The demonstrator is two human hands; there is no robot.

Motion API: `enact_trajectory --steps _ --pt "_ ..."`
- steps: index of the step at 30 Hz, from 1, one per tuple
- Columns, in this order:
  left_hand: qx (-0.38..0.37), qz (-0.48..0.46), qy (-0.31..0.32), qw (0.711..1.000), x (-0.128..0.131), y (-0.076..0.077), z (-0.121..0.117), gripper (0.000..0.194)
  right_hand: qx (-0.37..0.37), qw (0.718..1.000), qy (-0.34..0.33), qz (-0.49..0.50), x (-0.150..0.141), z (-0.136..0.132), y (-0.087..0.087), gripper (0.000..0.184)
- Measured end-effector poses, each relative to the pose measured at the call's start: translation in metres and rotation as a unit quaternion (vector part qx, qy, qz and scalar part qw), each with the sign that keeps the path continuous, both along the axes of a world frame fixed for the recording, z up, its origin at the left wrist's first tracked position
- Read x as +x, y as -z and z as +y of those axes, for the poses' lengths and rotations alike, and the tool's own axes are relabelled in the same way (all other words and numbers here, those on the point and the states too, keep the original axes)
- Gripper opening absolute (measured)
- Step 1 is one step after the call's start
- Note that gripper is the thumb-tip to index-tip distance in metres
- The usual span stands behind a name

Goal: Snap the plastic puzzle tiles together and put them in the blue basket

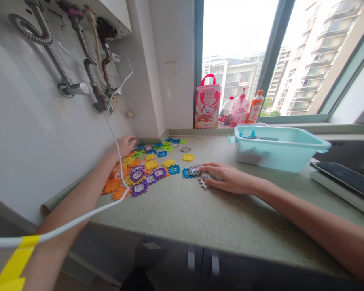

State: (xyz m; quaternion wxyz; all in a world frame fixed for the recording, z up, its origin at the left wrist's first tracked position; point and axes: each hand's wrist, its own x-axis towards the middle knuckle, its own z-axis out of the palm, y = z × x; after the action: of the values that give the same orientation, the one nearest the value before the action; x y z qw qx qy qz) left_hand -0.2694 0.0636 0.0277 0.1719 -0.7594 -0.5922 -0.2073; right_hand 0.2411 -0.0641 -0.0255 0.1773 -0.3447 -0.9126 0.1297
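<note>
Several flat plastic puzzle tiles (145, 167) in orange, yellow, purple, blue and green lie scattered on the speckled countertop (182, 210) by the left wall. My left hand (125, 145) reaches to the far end of the pile near the wall, fingers curled over the tiles there; whether it holds one is hidden. My right hand (227, 178) lies flat with fingers stretched out, resting on grey tiles (204, 182) beside a blue tile (188, 173).
A light blue plastic basin (276, 151) stands to the right of the tiles. A pink bag (206, 103) and bottles (245, 108) stand on the window sill. A white cable (115, 137) hangs across my left arm. A dark flat device (346, 180) lies at right.
</note>
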Motion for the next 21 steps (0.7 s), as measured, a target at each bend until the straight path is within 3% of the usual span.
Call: enact_trajectory --steps 3,7,9,11,14,18,21 --pt "0.031 -0.025 -0.007 0.999 0.028 -0.006 -0.016 0.036 0.011 1.000 0.009 0.024 -0.001 0.006 0.007 0.054" --pt "0.056 0.010 0.084 0.995 0.085 -0.011 -0.037 0.038 0.036 0.998 0.032 0.051 -0.003 0.014 0.015 0.051" --pt "0.028 0.049 0.113 0.992 0.118 -0.012 -0.037 0.041 0.043 0.997 0.039 0.051 -0.004 0.019 0.017 0.050" --pt "-0.048 0.110 0.110 0.987 0.149 -0.014 -0.027 0.047 0.046 0.997 0.043 0.051 -0.002 0.023 0.018 0.049" --pt "-0.167 0.176 0.049 0.969 0.191 -0.014 0.003 0.056 0.051 0.996 0.041 0.058 0.001 0.029 0.017 0.046" --pt "-0.230 0.194 0.020 0.954 0.235 -0.009 0.044 0.054 0.046 0.997 0.025 0.053 0.006 0.031 0.013 0.046" --pt "-0.245 0.198 0.063 0.947 0.265 -0.003 0.059 0.054 0.050 0.997 0.026 0.045 0.008 0.034 0.009 0.047"
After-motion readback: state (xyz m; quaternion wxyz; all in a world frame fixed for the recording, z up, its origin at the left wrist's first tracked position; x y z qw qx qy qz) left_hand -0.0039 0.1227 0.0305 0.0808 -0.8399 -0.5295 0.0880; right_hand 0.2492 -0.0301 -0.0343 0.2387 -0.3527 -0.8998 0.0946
